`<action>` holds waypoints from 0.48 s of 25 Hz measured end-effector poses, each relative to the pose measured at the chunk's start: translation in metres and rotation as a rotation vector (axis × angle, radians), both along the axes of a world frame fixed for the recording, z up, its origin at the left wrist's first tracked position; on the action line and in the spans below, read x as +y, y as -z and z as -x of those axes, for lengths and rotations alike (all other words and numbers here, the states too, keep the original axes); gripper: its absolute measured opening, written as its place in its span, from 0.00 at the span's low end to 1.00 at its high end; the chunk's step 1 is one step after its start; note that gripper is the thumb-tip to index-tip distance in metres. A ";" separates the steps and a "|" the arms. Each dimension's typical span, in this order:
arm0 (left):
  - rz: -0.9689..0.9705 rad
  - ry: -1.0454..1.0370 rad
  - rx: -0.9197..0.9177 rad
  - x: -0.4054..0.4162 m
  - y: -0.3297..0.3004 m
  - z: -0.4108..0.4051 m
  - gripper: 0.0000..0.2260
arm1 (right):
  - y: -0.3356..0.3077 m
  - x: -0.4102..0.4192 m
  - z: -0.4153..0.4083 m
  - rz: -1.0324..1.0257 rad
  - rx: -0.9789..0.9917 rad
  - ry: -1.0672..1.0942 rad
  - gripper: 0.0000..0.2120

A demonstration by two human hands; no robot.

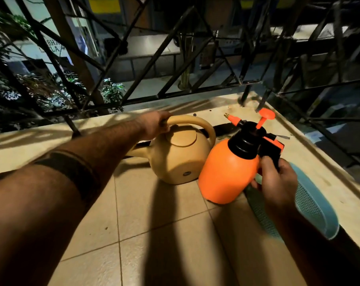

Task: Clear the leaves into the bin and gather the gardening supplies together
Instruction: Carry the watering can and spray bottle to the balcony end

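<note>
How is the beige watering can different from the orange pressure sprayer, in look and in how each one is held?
The watering can is beige and round; the sprayer is orange, taller, with a black pump top. The left hand grips the can's arched handle; the right hand grips the sprayer's black trigger handle. The sprayer is tilted. Both are plastic, side by side.

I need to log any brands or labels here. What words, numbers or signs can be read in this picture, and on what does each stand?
Watering can: a small dark oval badge low on its side, too small to read.
Wall sign beyond the railing: pale letters, perhaps "BHA" over "LA", blurred and cut off by the bars; not reliably readable.
Sprayer: no text visible.
Basket: no text visible.
</note>
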State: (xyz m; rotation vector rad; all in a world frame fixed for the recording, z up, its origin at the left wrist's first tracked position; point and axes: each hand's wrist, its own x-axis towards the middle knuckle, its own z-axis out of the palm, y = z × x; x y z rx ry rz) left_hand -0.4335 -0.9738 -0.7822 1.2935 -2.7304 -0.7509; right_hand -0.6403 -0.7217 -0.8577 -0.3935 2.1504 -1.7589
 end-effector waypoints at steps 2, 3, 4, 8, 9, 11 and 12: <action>0.116 0.000 -0.042 -0.002 0.002 -0.001 0.11 | 0.007 -0.001 0.002 -0.034 0.044 -0.028 0.15; 0.164 -0.001 -0.073 -0.003 0.002 0.001 0.11 | 0.011 0.000 0.003 -0.036 0.046 -0.034 0.16; 0.201 -0.003 -0.097 -0.004 0.002 0.003 0.11 | 0.015 0.001 0.004 -0.026 0.037 -0.034 0.17; 0.229 -0.020 -0.045 -0.001 0.003 0.016 0.11 | 0.024 0.003 0.007 -0.037 0.059 -0.053 0.17; 0.219 -0.021 -0.015 0.001 0.004 0.019 0.11 | 0.025 0.003 0.008 -0.044 0.063 -0.057 0.16; 0.214 -0.012 0.029 0.005 0.009 0.029 0.12 | 0.027 0.002 0.009 -0.028 0.041 -0.055 0.14; 0.220 -0.006 0.048 0.007 0.011 0.034 0.13 | 0.028 0.001 0.009 -0.022 0.029 -0.058 0.14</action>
